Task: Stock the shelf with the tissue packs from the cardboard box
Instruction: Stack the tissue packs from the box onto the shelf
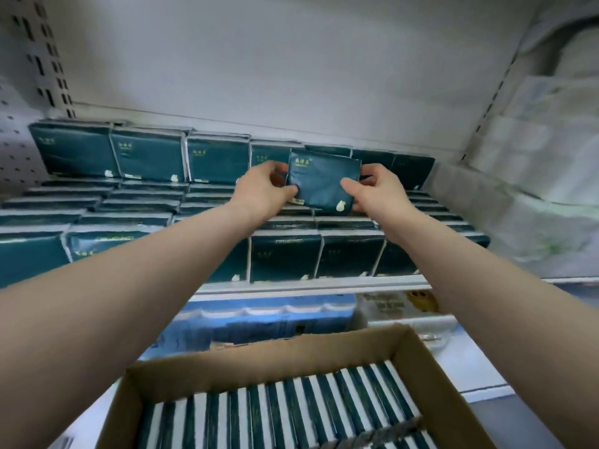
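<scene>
A dark teal tissue pack [321, 181] is held upright above the shelf's rows, slightly tilted. My left hand [264, 189] pinches its left edge and my right hand [372, 189] grips its right edge, thumb on the front. Behind it stands a back row of upright teal packs [149, 155]. In front of it, several rows of packs [285, 257] fill the shelf [311, 283]. Below me, the open cardboard box [269, 358] holds several packs on edge [291, 413].
White wrapped paper goods [534, 176] are stacked at the shelf's right end. A perforated upright [48, 53] runs up at the left. Blue packaged goods [259, 319] lie on the lower shelf behind the box.
</scene>
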Available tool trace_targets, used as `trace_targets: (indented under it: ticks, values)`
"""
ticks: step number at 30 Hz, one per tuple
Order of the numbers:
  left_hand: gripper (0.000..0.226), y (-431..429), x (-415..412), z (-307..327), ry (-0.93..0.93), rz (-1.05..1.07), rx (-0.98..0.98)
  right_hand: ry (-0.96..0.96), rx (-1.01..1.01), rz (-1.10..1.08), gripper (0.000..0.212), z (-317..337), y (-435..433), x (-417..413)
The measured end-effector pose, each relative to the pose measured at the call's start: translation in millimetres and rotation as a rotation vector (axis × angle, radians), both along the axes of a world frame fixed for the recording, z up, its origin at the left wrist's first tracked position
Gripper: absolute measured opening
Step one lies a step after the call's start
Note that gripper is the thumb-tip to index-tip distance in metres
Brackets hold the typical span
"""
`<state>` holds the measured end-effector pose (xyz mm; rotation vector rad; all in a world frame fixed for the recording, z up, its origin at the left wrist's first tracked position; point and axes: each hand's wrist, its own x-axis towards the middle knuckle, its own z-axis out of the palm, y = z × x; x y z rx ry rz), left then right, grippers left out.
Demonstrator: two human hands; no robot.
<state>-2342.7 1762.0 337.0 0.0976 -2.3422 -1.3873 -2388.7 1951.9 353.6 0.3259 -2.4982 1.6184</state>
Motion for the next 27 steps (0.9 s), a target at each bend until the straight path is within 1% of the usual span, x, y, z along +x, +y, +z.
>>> trace_targets:
  ticks: [3, 6, 11, 14, 17, 22, 27]
  values:
    - [0.034, 10.9, -22.4, -4.8, -0.016, -0.045, 0.031, 0.013, 0.027, -0.048, 0.029, 1.4, 5.4, -27.2]
    - [0.034, 19.2, -42.9, -7.1, -0.015, -0.076, 0.05, 0.017, 0.033, -0.082, 0.029, 1.2, 9.9, -51.7]
    - [0.045, 26.0, -75.7, -10.7, -0.055, -0.08, 0.086, 0.068, 0.117, -0.115, 0.048, -4.1, 14.3, -82.1]
    - [0.052, 27.2, -91.2, -13.1, -0.07, -0.066, 0.079, 0.088, 0.12, -0.107, 0.055, -9.2, 15.9, -95.4]
    - [0.054, 27.7, -100.8, -15.2, -0.075, -0.055, 0.045, 0.101, 0.123, -0.089, 0.053, -13.5, 12.1, -104.2]
    - [0.043, 28.2, -108.3, -20.1, -0.053, -0.05, -0.031, 0.103, 0.133, -0.052, 0.041, -21.2, 2.6, -119.3]
    - [0.044, 31.1, -110.2, -22.5, -0.083, -0.04, -0.08, 0.09, 0.165, -0.012, 0.046, -27.9, 1.8, -129.6]
